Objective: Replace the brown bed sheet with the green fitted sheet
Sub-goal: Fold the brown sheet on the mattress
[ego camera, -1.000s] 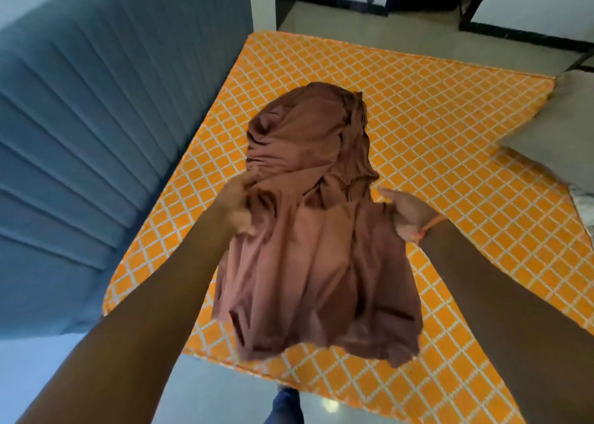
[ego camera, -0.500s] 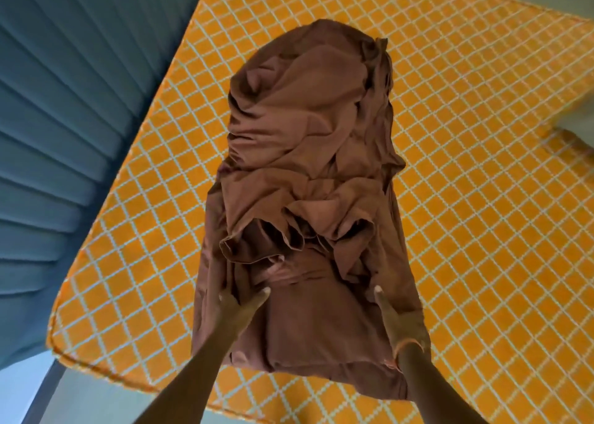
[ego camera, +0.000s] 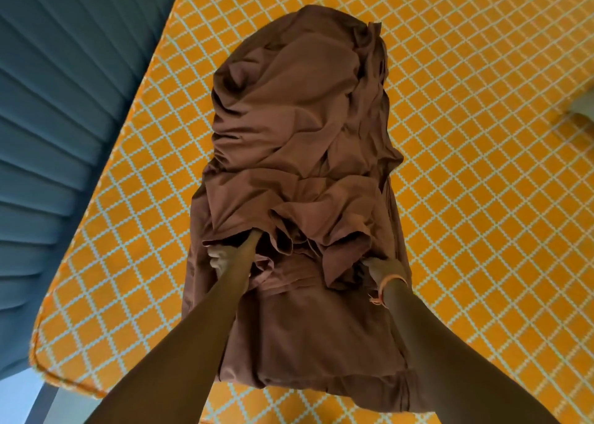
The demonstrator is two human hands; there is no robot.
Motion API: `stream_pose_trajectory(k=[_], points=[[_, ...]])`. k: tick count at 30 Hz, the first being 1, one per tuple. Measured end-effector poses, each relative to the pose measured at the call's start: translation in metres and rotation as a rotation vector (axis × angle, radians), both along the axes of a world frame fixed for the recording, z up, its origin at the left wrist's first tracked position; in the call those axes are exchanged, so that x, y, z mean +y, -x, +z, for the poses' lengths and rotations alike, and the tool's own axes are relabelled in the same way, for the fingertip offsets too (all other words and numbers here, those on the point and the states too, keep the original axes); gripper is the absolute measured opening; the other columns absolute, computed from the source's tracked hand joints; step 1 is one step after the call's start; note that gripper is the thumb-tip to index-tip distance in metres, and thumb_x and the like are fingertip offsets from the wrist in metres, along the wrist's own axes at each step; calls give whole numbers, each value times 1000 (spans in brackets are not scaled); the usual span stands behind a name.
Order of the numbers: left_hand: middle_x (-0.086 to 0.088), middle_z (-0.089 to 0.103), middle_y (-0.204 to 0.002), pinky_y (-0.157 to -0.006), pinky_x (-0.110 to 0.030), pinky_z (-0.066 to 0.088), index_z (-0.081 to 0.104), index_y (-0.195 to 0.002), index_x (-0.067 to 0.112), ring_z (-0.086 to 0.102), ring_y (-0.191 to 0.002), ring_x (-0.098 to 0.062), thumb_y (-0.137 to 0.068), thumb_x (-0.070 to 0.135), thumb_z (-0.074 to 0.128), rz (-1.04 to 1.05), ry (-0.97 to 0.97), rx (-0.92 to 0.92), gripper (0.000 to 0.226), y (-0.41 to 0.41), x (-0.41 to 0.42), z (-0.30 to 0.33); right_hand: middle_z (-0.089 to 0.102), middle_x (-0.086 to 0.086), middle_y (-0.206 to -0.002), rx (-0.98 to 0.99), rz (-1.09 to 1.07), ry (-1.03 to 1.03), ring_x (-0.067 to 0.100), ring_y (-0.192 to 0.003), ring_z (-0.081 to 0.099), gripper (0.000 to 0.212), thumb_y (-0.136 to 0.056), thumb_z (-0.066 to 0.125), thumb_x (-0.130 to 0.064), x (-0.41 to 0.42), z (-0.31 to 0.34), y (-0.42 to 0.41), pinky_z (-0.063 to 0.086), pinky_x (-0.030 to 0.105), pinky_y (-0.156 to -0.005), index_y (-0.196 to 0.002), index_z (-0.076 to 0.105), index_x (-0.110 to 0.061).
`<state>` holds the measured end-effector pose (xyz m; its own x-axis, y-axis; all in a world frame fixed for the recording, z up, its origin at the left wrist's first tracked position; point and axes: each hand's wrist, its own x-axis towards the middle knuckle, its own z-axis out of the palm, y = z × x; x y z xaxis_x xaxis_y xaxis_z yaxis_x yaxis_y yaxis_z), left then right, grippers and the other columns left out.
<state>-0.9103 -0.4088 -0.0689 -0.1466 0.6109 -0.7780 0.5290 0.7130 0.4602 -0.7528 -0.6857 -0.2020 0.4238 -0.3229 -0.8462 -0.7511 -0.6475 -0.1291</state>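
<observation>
The brown bed sheet (ego camera: 299, 179) lies in a long, crumpled heap on the orange mattress (ego camera: 482, 166), which has a pattern of thin pale lines that cross to make little diamonds. The heap runs from the near edge of the mattress up toward the far end, and its near end hangs a little over that edge. The far part is bunched and full of folds, and the near part is flatter. Both arms reach out over the sheet from the bottom of the view. The left hand (ego camera: 225, 258) is on the left side of the heap, about halfway along it, with its fingers pushed in under a loose fold of the cloth, so you cannot tell if they are curled around it or flat. The right hand (ego camera: 384, 267) is on the right side, level with the left one, and its fingers are also tucked under a fold and hidden, so you cannot tell how they lie. A thin orange band (ego camera: 390, 282) goes around the right wrist. A blue padded headboard (ego camera: 64, 118) with long ridges stands along the left side of the mattress. A bit of something grey (ego camera: 581, 110) pokes in at the right edge of the view
</observation>
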Motion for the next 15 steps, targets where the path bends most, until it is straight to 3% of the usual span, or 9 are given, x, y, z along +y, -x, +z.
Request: stream_pose_trajectory(k=[2,4,6,8,10,12,13,15], points=[[-11,27,-146,-77,-41,55,13,-150,21,49,-123,-33,-65,54,86,157,39,-8,117,0,10,-11,62,16,-98,-5,88,-40,32,-87,60,21,-95,58,-16,37,68,3,52,39,-70,-107,63,1],[-15,34,-145,-79,-48,57,23,-149,22,53,-117,-37,-79,40,79,156,63,-31,92,2,20,-30,58,17,-92,-106,67,-179,31,-78,54,24,-99,50,-17,60,96,-10,45,37,-64,-105,60,4],[-18,58,-120,-67,-42,57,45,-138,8,62,-91,-34,-93,17,63,-21,18,-108,49,0,24,-32,58,16,-99,-54,-206,-434,31,-79,57,24,-100,49,-15,78,116,-22,54,43,-71,-117,60,-2],[-11,65,-97,-73,-42,56,60,-122,7,63,-80,-29,-99,9,51,-91,50,-299,25,-7,29,-25,66,12,-96,-10,-454,-722,27,-79,63,18,-99,51,-16,87,134,-35,58,50,-69,-106,67,-12],[-6,67,-97,-76,-37,58,66,-107,14,64,-83,-23,-102,9,43,29,228,-621,24,-16,35,-9,72,9,-95,-73,-617,-985,25,-77,66,26,-99,52,-18,92,152,-47,60,46,-68,-95,77,-16],[-3,71,-101,-74,-27,58,69,-109,16,68,-87,-15,-102,9,42,159,287,-883,29,-22,47,4,70,12,-103,-135,-715,-1161,27,-87,66,28,-92,59,-35,89,164,-62,57,52,-83,-105,76,-17],[-2,72,-105,-81,-26,57,67,-117,17,70,-92,-14,-101,9,41,180,275,-985,32,-24,53,11,69,15,-110,-131,-707,-1187,30,-98,66,47,-87,59,-50,86,165,-68,52,57,-92,-116,70,-15],[-7,67,-123,-92,-33,53,54,-136,19,68,-108,-20,-101,7,38,166,207,-1013,41,-22,61,14,67,16,-119,-92,-477,-1041,31,-112,62,72,-83,49,-70,79,152,-78,46,58,-97,-131,59,-17]])
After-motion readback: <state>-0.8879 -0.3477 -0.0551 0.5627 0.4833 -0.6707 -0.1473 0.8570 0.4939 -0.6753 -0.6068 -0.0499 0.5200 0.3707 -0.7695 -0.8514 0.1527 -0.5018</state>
